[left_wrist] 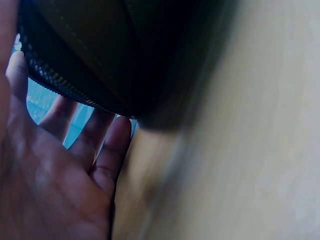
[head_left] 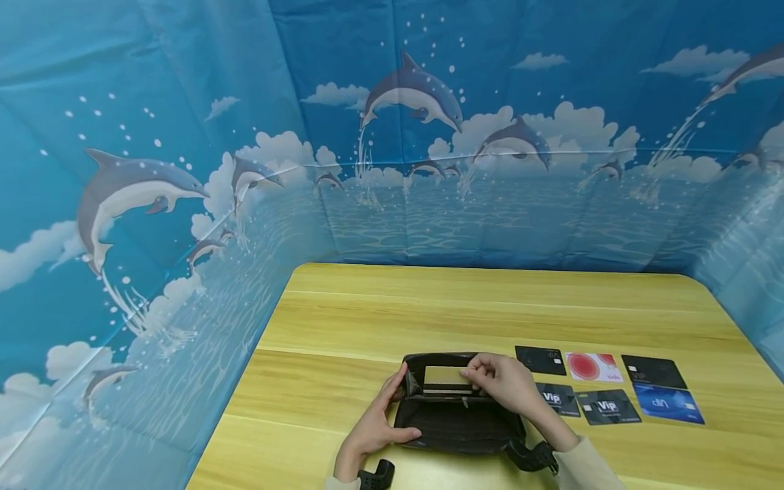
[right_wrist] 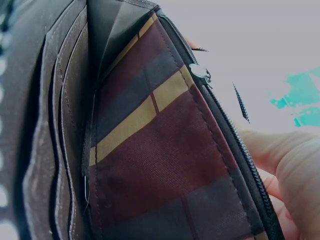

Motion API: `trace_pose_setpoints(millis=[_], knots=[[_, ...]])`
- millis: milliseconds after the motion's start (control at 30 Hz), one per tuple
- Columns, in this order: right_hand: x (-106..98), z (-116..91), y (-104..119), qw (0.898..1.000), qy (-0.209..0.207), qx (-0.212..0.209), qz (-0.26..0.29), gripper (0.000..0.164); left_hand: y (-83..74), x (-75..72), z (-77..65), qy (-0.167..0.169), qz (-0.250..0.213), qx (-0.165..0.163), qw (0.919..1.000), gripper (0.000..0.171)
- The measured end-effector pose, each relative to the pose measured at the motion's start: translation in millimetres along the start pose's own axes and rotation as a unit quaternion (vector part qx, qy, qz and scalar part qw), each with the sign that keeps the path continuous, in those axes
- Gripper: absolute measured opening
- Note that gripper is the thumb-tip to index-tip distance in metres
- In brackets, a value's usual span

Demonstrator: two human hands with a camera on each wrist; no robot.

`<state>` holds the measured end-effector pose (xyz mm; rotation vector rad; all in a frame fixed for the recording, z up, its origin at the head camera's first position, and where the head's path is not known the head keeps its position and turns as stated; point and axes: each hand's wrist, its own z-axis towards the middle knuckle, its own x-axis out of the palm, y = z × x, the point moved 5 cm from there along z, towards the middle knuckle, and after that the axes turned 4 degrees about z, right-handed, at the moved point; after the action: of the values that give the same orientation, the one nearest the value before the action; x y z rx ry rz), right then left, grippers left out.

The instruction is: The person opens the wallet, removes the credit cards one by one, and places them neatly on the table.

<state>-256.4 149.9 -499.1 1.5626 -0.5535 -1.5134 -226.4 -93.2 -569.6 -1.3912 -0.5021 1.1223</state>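
A black zip-around wallet point(head_left: 462, 427) lies spread open on the table in the head view. My left hand point(head_left: 378, 418) holds its left side, thumb at the front corner and fingers along the outer edge. The left wrist view shows that hand's fingers point(left_wrist: 114, 145) against the zipper edge. My right hand point(head_left: 507, 382) pinches a gold card point(head_left: 444, 376) with a dark stripe, which sits partly inside the wallet's rear section. In the right wrist view the wallet's striped lining point(right_wrist: 150, 135) and layered card slots point(right_wrist: 62, 125) show, with part of the right hand point(right_wrist: 295, 170) beyond the zipper.
Right of the wallet lie several cards: a black card point(head_left: 540, 360), a pink-and-white card point(head_left: 593, 367), a larger black card point(head_left: 654, 372), a blue card point(head_left: 667, 404) and two dark Vip cards point(head_left: 608, 407). A dolphin-print curtain point(head_left: 392, 224) surrounds the wooden table point(head_left: 343, 320).
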Motion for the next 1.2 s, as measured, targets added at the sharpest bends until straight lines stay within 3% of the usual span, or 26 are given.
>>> trace_pose_setpoints(millis=[700, 900, 1200], knots=[[-0.9, -2.4, -0.6, 0.999, 0.001, -0.014, 0.043, 0.021, 1.9, 0.1, 1.2, 0.007, -0.012, 0.005, 0.9999, 0.103], [-1.2, -2.2, -1.6, 0.999, -0.003, 0.008, 0.035, 0.024, 0.9, -0.4, 1.3, 0.011, -0.019, 0.006, 0.9998, 0.104], [-3.8, -5.7, 0.7, 0.99, -0.016, 0.046, 0.135, 0.024, -1.0, -0.8, 1.5, 0.002, -0.01, 0.015, 0.9998, 0.103]])
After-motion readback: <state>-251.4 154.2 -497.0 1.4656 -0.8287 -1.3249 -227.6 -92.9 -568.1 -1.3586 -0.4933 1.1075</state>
